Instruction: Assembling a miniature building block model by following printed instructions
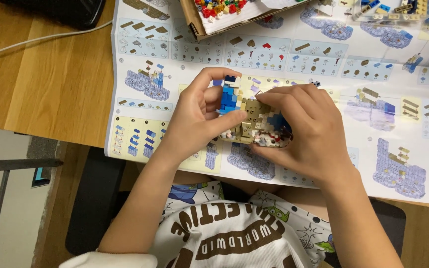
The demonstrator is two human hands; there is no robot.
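1. Nearest the camera, a printed white garment (pixel 234 238) with brown lettering and cartoon figures is seen at the bottom edge, with both forearms rising from it toward the bench (pixel 50 84).
2. A dark chair seat (pixel 95 198) is seen under the person at lower left, and a grey metal bar (pixel 11 165) lies beyond the bench edge at far left.
3. The left hand (pixel 194 124) is held over the near edge of the bench; its fingers (pixel 224 122) are closed on the left side of a small brick model (pixel 247 119), the thumb laid across the tan front and the forefinger arched over the top.
4. The right hand (pixel 309 134) is wrapped round the right side and underside of the brick model, its fingers clamped on it with the tips pressed on the tan top.
5. The brick model, built of blue, tan and white bricks, is held between both hands just above the instruction sheet (pixel 284 59); whether it touches the sheet cannot be told.
6. The instruction sheet is spread flat across the wooden bench, printed with building steps in pale panels.
7. Farther off, a cardboard box (pixel 197 22) of mixed coloured bricks is set on the sheet's top edge, and a clear tray of bricks (pixel 398 10) is seen at top right.
8. A white cable (pixel 40 39) runs across the bench to a black object (pixel 60 10) at top left.
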